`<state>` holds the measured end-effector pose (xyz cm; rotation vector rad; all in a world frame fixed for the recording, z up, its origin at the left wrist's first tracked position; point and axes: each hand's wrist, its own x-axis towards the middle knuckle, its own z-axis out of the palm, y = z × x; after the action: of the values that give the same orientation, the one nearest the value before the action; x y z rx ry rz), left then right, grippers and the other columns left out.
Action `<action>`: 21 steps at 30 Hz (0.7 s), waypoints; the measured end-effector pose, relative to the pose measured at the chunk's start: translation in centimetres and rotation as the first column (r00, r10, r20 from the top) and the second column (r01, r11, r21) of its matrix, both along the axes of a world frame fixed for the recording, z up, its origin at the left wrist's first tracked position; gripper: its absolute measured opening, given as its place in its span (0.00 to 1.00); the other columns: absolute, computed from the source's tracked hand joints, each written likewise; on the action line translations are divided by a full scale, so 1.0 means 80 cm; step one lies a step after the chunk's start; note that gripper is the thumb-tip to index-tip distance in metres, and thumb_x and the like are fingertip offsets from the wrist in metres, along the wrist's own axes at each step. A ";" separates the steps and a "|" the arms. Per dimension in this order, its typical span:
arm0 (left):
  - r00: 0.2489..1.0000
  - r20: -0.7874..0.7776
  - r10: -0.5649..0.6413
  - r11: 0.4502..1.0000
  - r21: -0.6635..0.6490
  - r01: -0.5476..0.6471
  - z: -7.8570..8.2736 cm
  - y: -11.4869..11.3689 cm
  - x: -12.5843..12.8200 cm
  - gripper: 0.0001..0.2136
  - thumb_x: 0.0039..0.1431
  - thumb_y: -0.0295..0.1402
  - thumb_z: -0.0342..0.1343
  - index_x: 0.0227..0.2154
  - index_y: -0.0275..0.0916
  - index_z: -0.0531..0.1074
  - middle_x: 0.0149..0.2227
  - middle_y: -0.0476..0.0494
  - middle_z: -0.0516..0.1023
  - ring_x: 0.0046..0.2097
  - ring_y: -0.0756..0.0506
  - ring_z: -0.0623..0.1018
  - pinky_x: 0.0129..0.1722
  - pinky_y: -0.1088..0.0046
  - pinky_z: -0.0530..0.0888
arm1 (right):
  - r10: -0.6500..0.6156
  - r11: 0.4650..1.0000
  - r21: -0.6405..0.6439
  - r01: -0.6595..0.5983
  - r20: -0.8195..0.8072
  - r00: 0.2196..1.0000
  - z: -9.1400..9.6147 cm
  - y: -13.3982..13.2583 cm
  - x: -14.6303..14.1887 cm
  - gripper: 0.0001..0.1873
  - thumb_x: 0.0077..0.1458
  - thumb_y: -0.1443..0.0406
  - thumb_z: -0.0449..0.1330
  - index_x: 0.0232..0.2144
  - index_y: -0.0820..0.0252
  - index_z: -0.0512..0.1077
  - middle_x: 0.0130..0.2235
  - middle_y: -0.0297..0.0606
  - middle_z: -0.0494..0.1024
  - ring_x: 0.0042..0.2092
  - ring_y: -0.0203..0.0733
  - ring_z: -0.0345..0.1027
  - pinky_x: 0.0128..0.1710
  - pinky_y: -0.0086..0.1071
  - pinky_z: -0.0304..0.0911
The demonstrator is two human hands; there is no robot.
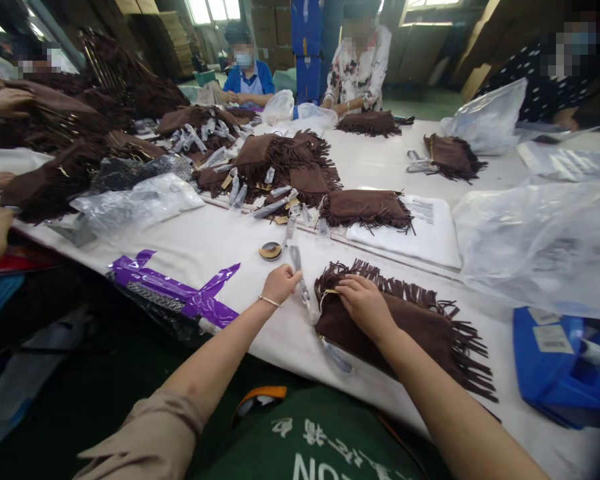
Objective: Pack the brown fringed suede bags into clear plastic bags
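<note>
A dark brown fringed bag (420, 327) lies flat in front of me, its fringe along the far and right sides. My right hand (367, 305) rests over its upper left part, fingers bent, with the fingertips at a small tan tag (331, 291) on a white string. To the left, my left hand (281, 284) is closed, thumb and forefinger pinched at a strap wrapped in clear plastic (303, 283) that runs down beside the bag. Another plastic-wrapped piece (338, 357) hangs at the bag's near edge.
Fringed bags (280, 160) are heaped beyond, and one bag (365, 208) lies on a white stack (420, 230). Purple tape (180, 291) lines the table's left edge. At right are clear plastic bags (545, 233) and a blue container (545, 367). Several people work around the table.
</note>
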<state>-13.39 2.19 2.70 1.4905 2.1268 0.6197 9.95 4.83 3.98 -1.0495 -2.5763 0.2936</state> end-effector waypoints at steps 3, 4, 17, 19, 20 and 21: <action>0.996 0.051 0.078 0.983 0.160 -0.086 -0.004 -0.091 -0.019 0.18 0.61 0.44 0.44 0.27 0.37 0.70 0.21 0.48 0.74 0.24 0.49 0.73 0.30 0.74 0.69 | -0.020 0.996 0.087 0.022 -0.017 1.000 0.008 -0.022 0.028 0.15 0.62 0.67 0.50 0.49 0.58 0.70 0.51 0.39 0.71 0.58 0.46 0.55 0.58 0.43 0.49; 0.996 0.058 0.065 0.967 0.244 -0.077 -0.008 -0.124 -0.020 0.18 0.61 0.44 0.44 0.25 0.38 0.70 0.20 0.48 0.73 0.24 0.49 0.73 0.30 0.73 0.69 | -0.026 0.993 0.112 0.027 -0.010 1.000 0.008 -0.032 0.040 0.15 0.62 0.67 0.49 0.50 0.57 0.69 0.51 0.38 0.71 0.58 0.46 0.55 0.59 0.42 0.49; 0.572 -0.505 -0.647 0.594 0.137 0.793 0.002 -0.197 0.002 0.16 0.63 0.31 0.48 0.53 0.39 0.61 0.34 0.45 0.74 0.36 0.47 0.73 0.40 0.67 0.68 | -0.011 0.997 0.079 -0.003 0.176 0.984 -0.025 -0.132 0.033 0.39 0.54 0.53 0.57 0.62 0.65 0.51 0.64 0.46 0.49 0.65 0.56 0.34 0.61 0.50 0.43; 0.464 -0.533 -0.708 0.475 0.127 0.871 0.010 -0.180 0.024 0.11 0.63 0.27 0.46 0.47 0.39 0.66 0.31 0.47 0.74 0.34 0.48 0.72 0.39 0.68 0.67 | -0.015 0.998 0.068 0.001 0.211 0.977 -0.035 -0.135 0.031 0.38 0.54 0.56 0.58 0.62 0.66 0.51 0.65 0.47 0.48 0.65 0.56 0.33 0.61 0.50 0.43; 0.440 -0.543 -0.715 0.446 0.129 0.886 0.012 -0.173 0.038 0.10 0.63 0.27 0.45 0.43 0.38 0.68 0.30 0.46 0.74 0.33 0.48 0.72 0.38 0.69 0.67 | -0.025 0.998 0.059 0.012 0.223 0.975 -0.038 -0.134 0.033 0.38 0.55 0.57 0.58 0.62 0.66 0.50 0.65 0.47 0.48 0.65 0.56 0.32 0.61 0.50 0.42; 0.432 -0.553 -0.712 0.443 0.123 0.888 0.012 -0.166 0.053 0.09 0.63 0.27 0.45 0.40 0.37 0.69 0.29 0.46 0.74 0.33 0.48 0.73 0.38 0.69 0.67 | -0.031 0.999 0.044 0.022 0.230 0.973 -0.039 -0.131 0.037 0.38 0.55 0.58 0.57 0.62 0.67 0.51 0.65 0.48 0.47 0.65 0.57 0.32 0.61 0.50 0.41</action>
<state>-9.16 -11.07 3.69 2.8449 1.1643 0.3457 12.90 -5.61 0.86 -1.1637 -2.7564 0.1167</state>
